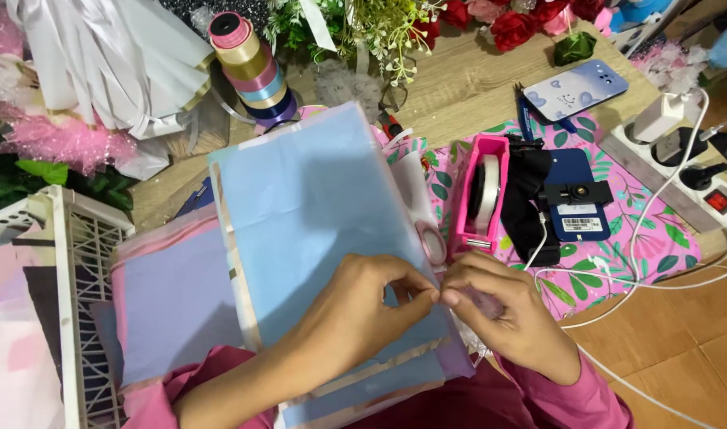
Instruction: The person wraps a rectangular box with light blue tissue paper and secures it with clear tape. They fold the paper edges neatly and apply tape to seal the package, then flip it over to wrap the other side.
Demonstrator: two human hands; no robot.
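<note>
Head view shows the left hand (355, 306) and right hand (491, 314) meeting fingertip to fingertip at the right edge of a pale blue wrapping sheet (316, 214), both pinching something small and clear, probably tape. The sheet lies on the person's lap, beside the pink tape dispenser (479, 195). Doing this well likely means keeping the edge flat and the pinch steady.
</note>
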